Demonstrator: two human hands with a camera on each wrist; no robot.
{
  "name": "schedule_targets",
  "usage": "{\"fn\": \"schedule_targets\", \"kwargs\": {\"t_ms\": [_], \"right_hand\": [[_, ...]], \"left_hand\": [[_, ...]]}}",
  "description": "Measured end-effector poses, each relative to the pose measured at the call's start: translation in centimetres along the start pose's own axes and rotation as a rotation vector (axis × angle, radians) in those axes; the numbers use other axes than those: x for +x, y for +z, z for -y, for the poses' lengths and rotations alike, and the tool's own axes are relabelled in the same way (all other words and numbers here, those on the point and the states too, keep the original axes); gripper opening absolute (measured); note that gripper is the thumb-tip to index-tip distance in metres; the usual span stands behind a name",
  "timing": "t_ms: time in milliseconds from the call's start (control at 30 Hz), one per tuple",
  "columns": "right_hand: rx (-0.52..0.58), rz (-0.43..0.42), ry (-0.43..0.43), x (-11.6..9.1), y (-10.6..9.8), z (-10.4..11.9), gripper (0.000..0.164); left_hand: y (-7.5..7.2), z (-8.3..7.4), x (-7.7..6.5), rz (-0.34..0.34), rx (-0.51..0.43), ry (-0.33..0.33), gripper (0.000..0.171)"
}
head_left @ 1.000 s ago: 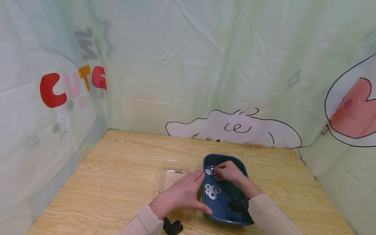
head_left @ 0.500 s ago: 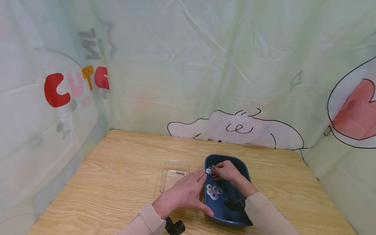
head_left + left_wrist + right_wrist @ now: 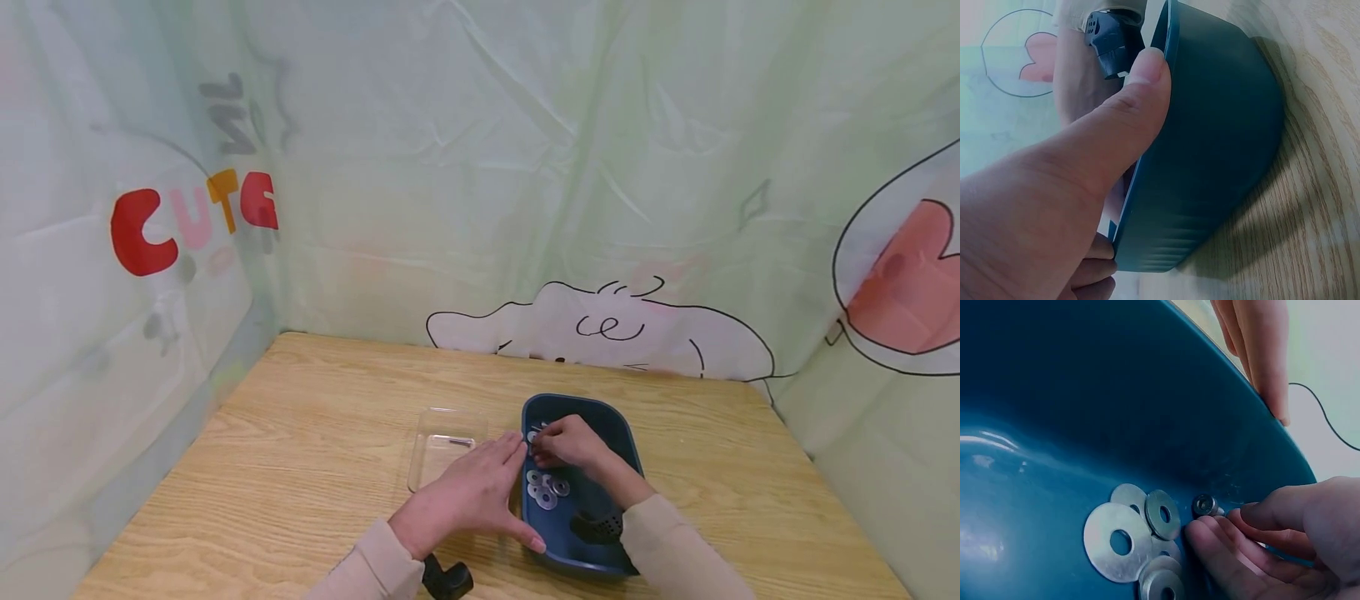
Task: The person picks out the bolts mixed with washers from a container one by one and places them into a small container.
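Observation:
In the head view my left hand (image 3: 472, 492) spreads along the near left side of the dark blue bin (image 3: 581, 554). Its thumb and fingertips rest at the rim, the fingers mostly straight. My right hand (image 3: 570, 442) reaches inside, low by the left wall. The right wrist view shows a socket-head screw (image 3: 1205, 505) right at that hand's fingertips, its shank partly hidden; I cannot tell whether they pinch it. Beside them lie several metal washers (image 3: 1116, 544), overlapping in a pile on the bin floor. Another washer shows partly behind the right fingers in the head view.
Left of the bin stands a clear plastic tray (image 3: 423, 446) with a thin dark screw (image 3: 459, 442) in it, partly behind my left hand. Black wrist devices (image 3: 447, 579) sit at both wrists. The wooden table (image 3: 315, 417) meets printed curtains at the back and sides.
My right hand has shifted slightly left and toward me, now covering more of the small parts at the wall. My left hand keeps its place at the rim.

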State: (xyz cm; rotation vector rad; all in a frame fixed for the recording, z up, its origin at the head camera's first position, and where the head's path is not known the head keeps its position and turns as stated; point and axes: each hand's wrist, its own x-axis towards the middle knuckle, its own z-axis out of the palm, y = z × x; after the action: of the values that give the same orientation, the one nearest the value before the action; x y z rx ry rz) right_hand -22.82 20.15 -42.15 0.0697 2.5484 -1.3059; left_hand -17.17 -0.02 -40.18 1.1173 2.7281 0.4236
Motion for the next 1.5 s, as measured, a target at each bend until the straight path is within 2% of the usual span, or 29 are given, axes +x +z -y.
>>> {"fn": "schedule_targets", "kwargs": {"t_ms": [433, 833, 1000, 1500], "right_hand": [[0.065, 0.000, 0.048, 0.0, 0.6, -0.3, 0.022], [0.233, 0.084, 0.102, 0.0, 0.5, -0.7, 0.027], [0.301, 0.095, 0.133, 0.1, 0.5, -0.9, 0.027], [0.382, 0.099, 0.088, -0.1, 0.2, -0.7, 0.027]], "left_hand": [[0.0, 0.1, 0.0, 0.001, 0.005, 0.003, 0.121], [0.3, 0.2, 0.0, 0.003, -0.007, -0.003, 0.121], [0.3, 0.2, 0.0, -0.002, -0.017, -0.001, 0.121], [0.1, 0.2, 0.1, -0.006, -0.045, 0.004, 0.120]]}}
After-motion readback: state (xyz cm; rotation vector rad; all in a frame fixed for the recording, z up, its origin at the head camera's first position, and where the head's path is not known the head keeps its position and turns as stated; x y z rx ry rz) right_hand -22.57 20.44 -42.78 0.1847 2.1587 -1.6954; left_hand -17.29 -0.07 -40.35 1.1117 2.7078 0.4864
